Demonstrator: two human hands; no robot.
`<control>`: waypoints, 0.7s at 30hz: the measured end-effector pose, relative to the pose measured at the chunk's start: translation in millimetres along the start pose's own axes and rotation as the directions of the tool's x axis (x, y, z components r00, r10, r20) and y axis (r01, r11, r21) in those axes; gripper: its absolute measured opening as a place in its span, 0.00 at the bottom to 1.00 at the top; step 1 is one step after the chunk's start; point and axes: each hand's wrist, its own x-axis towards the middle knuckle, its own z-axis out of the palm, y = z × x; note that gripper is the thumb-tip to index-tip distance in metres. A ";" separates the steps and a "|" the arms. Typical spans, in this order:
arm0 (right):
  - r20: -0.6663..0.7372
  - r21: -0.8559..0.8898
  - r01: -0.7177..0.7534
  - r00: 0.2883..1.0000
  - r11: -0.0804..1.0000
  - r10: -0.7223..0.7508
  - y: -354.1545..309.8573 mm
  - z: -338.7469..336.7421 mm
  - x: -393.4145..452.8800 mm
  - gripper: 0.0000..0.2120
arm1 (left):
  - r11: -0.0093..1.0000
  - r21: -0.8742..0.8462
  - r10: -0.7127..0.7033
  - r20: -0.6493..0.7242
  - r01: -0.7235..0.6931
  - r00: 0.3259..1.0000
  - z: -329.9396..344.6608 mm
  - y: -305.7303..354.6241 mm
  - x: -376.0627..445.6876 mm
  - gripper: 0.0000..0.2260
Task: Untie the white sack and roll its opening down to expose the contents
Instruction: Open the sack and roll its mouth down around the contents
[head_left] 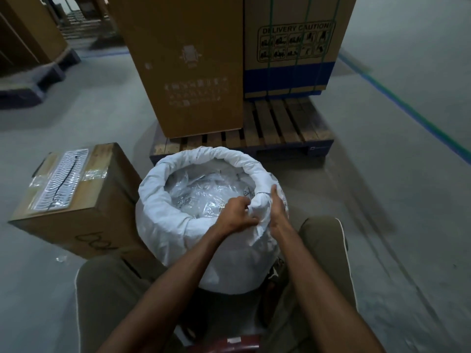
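The white sack [178,230] stands on the floor between my knees. Its mouth is open, and its rim [224,155] is rolled outward into a thick collar all round. Inside lie several clear plastic packets [201,189]. My left hand [235,212] pinches the rolled rim from the inner side at the near right. My right hand [276,211] presses on the same bunched fold from the outer side, thumb up. Between the two hands the collar is gathered into a lump.
A taped cardboard box [76,200] sits close on the sack's left. Just behind the sack, a wooden pallet [280,126] carries two tall cartons [188,64]. Bare grey floor with a green line [418,113] opens to the right. A red stool edge [229,343] shows below.
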 end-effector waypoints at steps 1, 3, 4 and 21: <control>-0.104 -0.084 -0.020 0.995 0.996 0.011 10.0 -3.0 0.0 0.55 | 0.997 0.068 0.037 -0.029 -0.035 0.999 4.6 4.6 -2.8 0.13; -0.182 -0.100 -0.048 0.983 0.994 0.029 18.7 -3.8 -15.8 0.47 | 0.960 0.262 0.120 -0.047 -0.104 0.992 11.8 11.6 -6.0 0.09; -0.170 -0.047 -0.043 0.985 0.998 0.035 18.3 -3.0 -24.7 0.36 | 0.923 0.360 0.161 -0.035 -0.138 0.986 14.9 13.5 -8.3 0.07; 0.198 0.487 -0.267 0.961 0.831 0.193 34.7 -8.1 -32.2 0.28 | 0.919 0.394 -0.066 0.191 -0.014 0.979 4.1 -32.3 -28.9 0.24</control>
